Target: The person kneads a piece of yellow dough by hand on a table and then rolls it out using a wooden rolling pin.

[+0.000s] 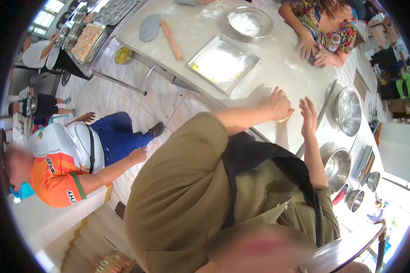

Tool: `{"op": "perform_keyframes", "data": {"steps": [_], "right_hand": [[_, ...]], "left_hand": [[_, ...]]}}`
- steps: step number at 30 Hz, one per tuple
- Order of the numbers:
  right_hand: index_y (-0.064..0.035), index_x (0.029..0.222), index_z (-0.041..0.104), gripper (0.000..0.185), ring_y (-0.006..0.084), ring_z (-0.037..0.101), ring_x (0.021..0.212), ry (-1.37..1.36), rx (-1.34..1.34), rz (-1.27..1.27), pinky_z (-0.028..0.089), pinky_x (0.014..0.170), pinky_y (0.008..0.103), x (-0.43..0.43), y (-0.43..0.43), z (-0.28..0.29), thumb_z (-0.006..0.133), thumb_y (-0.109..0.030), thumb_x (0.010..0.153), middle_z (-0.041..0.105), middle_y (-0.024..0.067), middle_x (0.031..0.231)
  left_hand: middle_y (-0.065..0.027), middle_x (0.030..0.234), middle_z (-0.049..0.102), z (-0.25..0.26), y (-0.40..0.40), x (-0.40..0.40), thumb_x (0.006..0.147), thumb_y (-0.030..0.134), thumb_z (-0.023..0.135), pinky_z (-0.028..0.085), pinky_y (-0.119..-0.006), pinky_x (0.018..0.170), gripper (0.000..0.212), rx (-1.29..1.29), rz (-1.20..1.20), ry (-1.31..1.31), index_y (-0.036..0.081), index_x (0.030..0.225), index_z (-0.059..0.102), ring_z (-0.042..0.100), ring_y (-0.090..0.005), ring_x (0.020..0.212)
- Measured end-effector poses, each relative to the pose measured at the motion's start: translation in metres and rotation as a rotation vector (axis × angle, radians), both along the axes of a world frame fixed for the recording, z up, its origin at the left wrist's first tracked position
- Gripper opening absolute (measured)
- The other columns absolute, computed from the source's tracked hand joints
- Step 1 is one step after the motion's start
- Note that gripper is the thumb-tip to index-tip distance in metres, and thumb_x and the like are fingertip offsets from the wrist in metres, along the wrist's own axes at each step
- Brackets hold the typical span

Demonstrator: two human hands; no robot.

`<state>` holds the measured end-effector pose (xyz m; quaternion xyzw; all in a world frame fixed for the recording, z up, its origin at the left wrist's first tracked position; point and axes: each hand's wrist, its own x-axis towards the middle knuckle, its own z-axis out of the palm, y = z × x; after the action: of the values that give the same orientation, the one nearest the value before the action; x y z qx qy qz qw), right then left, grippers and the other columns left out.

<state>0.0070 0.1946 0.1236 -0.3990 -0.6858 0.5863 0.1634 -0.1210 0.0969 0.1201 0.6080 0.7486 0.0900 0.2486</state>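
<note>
My left hand [279, 105] is curled over a small pale yellow piece [283, 119], likely dough, most of it hidden under the palm. To its right, my right hand [308, 114] is raised with its fingers apart and holds nothing. A rectangular metal tray [208, 81] lies on the pale worktable beyond my left hand, with a bright whitish surface and yellow bits at its edges. Farther left are a wooden rolling pin [171, 40] and a flat grey oval of dough [150, 28]. A metal bowl of white powder [247, 22] stands behind the tray.
Across the table, a co-worker's hands [315, 56] press a dark lump. Metal bowls [349, 111] [338, 170] stand at the right, past the table's edge. Another person [65, 150] stands on the left. A filled tray [87, 42] rests on the left-hand table.
</note>
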Motion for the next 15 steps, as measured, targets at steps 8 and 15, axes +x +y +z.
{"op": "perform_keyframes", "data": {"steps": [8, 15], "right_hand": [[-0.0075, 0.115, 0.058, 0.036, 0.0342, 0.045, 0.119, -0.145, 0.934, 0.424, 0.027, 0.104, 0.0489, -0.033, -0.012, -0.042, 0.053, -0.024, 0.083, 0.055, 0.0155, 0.122], [-0.0089, 0.104, 0.065, 0.031, 0.0322, 0.048, 0.114, -0.126, 0.925, 0.479, 0.024, 0.105, 0.0527, -0.060, 0.018, -0.058, 0.056, -0.025, 0.079, 0.059, 0.0124, 0.112]], "left_hand": [[-0.0195, 0.135, 0.039, -0.135, 0.046, 0.029, 0.084, 0.033, 0.048, 0.022, -0.047, 0.107, 0.047, 0.413, 0.087, 0.156, 0.005, 0.122, 0.047, 0.033, -0.0309, 0.126], [-0.0197, 0.135, 0.040, -0.127, 0.069, 0.014, 0.084, 0.033, 0.048, 0.024, -0.048, 0.106, 0.045, 0.416, 0.105, 0.190, 0.005, 0.119, 0.050, 0.036, -0.0321, 0.125]]}}
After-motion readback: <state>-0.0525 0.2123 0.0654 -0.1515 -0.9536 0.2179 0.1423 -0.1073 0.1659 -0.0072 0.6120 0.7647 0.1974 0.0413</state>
